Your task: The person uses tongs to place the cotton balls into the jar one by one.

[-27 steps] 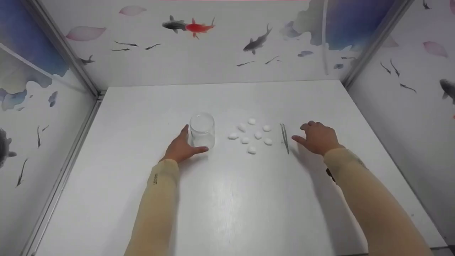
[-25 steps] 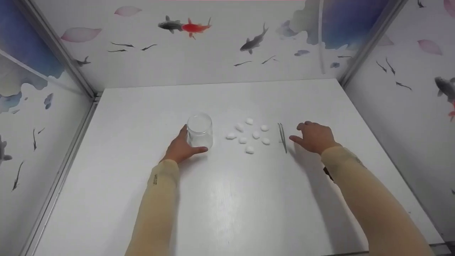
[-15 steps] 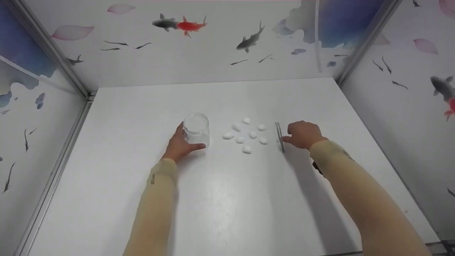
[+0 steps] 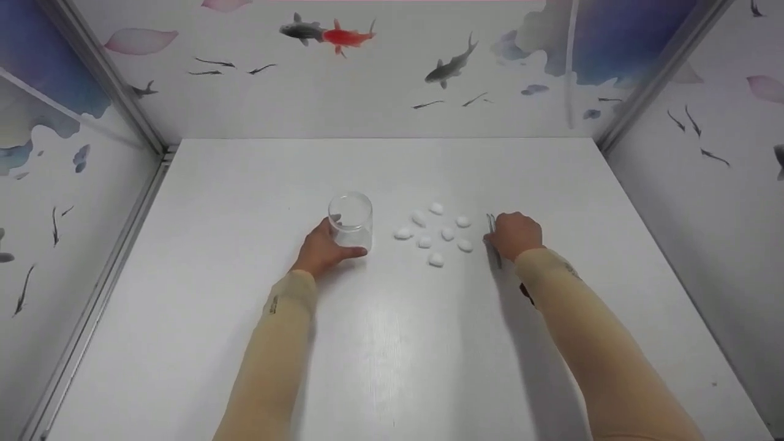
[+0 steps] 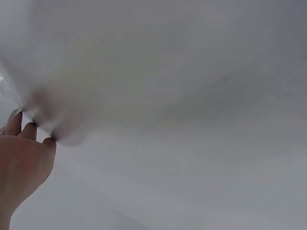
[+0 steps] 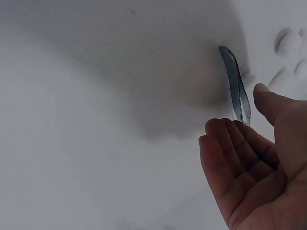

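Observation:
A clear jar (image 4: 361,236) stands upright on the white table. My left hand (image 4: 321,251) holds it from the left, thumb across the near side and fingers behind; in the left wrist view, that hand (image 5: 26,160) is at the far left. On the right, my right hand (image 4: 517,234) is around metal tweezers (image 4: 498,260), which it partly covers. In the right wrist view, the tweezers (image 6: 232,72) lie between the bent fingers and the thumb (image 6: 273,103), with a gap showing beside the thumb. Several small white cotton-ball-like pieces (image 4: 448,234) lie between jar and tweezers.
The white table (image 4: 392,343) is bounded by a back wall (image 4: 380,110) and side walls printed with fish and petals. A metal frame post (image 4: 667,67) rises at the back right corner. The white pieces lie spread apart, close left of the tweezers.
My right hand has moved left from beside the tweezers to over them, its fingers bending. The left hand stays at the jar, its fingers reaching further round the back. The head view shifted slightly.

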The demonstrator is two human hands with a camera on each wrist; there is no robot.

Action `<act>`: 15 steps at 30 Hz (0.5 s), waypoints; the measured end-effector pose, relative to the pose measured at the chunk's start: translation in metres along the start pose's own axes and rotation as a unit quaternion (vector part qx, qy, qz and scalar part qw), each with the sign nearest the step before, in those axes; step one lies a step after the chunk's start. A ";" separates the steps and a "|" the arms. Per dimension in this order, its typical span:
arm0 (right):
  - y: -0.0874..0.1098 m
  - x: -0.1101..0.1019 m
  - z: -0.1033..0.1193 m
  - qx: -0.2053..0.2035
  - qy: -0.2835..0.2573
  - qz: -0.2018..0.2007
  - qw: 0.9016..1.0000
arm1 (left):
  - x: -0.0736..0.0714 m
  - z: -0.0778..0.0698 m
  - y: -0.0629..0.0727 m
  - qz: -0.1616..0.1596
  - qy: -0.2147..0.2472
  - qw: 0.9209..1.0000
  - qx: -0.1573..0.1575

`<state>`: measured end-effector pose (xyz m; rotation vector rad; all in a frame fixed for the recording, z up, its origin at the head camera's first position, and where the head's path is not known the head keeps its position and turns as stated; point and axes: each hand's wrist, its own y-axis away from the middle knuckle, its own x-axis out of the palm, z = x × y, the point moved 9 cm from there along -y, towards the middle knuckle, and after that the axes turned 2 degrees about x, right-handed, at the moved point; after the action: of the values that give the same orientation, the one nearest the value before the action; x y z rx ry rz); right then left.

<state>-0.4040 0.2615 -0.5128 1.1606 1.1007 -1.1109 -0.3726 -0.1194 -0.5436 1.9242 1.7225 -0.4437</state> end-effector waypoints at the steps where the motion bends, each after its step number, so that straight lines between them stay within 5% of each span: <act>1: 0.000 0.000 -0.001 0.006 -0.006 0.000 1.000 | 0.001 -0.002 0.000 0.000 0.000 1.000 0.002; 7: 0.002 -0.004 -0.002 0.014 -0.029 -0.010 0.999 | 0.001 -0.006 -0.003 -0.006 -0.011 1.000 0.011; 15: 0.008 -0.026 0.004 -0.055 0.012 -0.032 0.998 | -0.001 0.001 -0.002 -0.010 -0.019 1.000 0.013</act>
<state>-0.3995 0.2598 -0.4854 1.0613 1.2105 -1.0745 -0.3751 -0.1209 -0.5438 1.9063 1.7203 -0.5103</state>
